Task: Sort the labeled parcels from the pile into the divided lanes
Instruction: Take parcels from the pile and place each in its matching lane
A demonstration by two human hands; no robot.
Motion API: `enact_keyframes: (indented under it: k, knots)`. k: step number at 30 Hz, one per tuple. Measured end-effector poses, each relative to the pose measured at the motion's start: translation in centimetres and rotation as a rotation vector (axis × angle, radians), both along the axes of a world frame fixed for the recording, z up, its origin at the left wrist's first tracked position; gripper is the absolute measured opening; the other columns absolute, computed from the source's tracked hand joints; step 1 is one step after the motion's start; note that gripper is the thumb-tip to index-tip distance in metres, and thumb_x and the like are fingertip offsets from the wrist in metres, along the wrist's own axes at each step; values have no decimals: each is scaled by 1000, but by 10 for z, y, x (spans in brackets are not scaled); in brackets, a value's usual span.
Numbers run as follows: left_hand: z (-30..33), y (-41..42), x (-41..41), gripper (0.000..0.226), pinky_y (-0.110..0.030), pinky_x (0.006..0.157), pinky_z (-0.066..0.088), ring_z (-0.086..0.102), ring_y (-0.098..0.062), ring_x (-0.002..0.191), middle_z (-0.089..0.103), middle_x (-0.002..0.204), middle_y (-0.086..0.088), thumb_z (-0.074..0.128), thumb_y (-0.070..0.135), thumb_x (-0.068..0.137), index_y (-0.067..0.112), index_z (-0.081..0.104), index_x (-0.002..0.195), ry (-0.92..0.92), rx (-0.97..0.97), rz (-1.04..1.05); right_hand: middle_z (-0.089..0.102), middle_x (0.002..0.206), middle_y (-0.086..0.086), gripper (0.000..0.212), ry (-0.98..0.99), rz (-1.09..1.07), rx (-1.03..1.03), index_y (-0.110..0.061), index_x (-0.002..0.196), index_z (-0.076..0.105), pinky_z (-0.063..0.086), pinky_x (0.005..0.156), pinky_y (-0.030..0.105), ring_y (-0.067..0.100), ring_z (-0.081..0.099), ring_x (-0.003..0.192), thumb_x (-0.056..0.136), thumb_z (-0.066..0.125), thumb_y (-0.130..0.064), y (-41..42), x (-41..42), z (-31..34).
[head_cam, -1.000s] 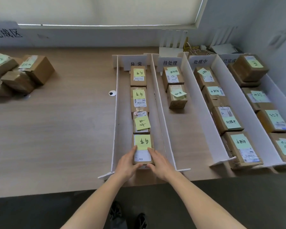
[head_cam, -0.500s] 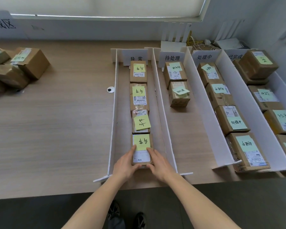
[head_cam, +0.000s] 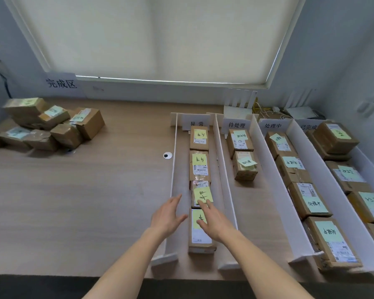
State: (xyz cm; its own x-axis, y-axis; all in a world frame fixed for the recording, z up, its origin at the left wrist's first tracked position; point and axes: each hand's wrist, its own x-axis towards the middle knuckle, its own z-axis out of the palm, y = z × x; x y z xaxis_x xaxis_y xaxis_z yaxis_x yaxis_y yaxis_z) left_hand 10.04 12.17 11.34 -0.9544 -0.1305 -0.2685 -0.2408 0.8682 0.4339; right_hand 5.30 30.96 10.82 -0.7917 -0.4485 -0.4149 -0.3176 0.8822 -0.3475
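We see both hands spread, fingers straight, holding nothing. The left hand (head_cam: 167,214) hovers over the white divider wall at lower centre of the frame. The right hand (head_cam: 212,221) hangs just above the nearest brown cardboard parcel with a yellow sticky note (head_cam: 200,230); whether its fingertips touch the note we cannot tell from this angle.

That parcel lies flat at the near end of the leftmost white-walled lane (head_cam: 175,169), fourth in a line of four. We judge it placed.

Progress, as far as we can see:
- second lane (head_cam: 224,169), centre right: two parcels at its far end, the rest bare
- third lane (head_cam: 266,162): four parcels in a row
- fourth lane (head_cam: 300,160), right edge of frame: several, one stacked on another; its near end is cut off

Left to do: the heap of brown cardboard parcels (head_cam: 50,126) at upper left of the frame, on the light wooden surface (head_cam: 84,201), well apart from the lanes. Roughly eight or so remain there, unsorted. We put the task past halfway, and the next step is likely a reach back to that heap.
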Motion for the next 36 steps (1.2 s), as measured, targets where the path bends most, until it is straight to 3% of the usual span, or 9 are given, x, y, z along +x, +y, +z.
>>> enact_keyframes:
  k: [4,9,18,28,36]
  knots:
    - [61,-47,-5,74,-38,98,47,42,-19,138,32,158,10,52,57,94,34,19,156,113,-75,57,16,168,3,67,132,70,-10,-30,160,15,48,102,48,30,44,140,104,50,-40,-51,-13,65]
    - [132,-126,13,72,-37,94,47,43,-19,136,30,158,13,52,58,95,35,20,155,239,-122,149,17,168,3,68,275,158,-13,-26,160,18,46,105,47,31,42,142,103,51,-41,-133,-8,137]
    - [223,-326,108,72,-37,112,33,33,-21,145,26,162,-1,48,60,95,31,22,157,343,-248,309,18,169,2,72,450,302,-59,-30,161,19,34,117,38,28,35,148,100,49,-56,-345,49,229]
    - [230,-494,221,71,-36,112,34,32,-21,145,26,162,-2,45,61,96,29,24,156,308,-293,448,22,168,2,69,460,412,-103,-32,161,22,31,118,40,27,33,149,101,50,-52,-515,138,247]
    - [215,-572,249,72,-35,111,35,35,-21,143,28,161,-1,46,61,96,29,23,156,274,-269,522,23,168,2,69,430,476,-87,-31,161,21,30,118,39,28,32,149,102,48,-52,-599,152,235]
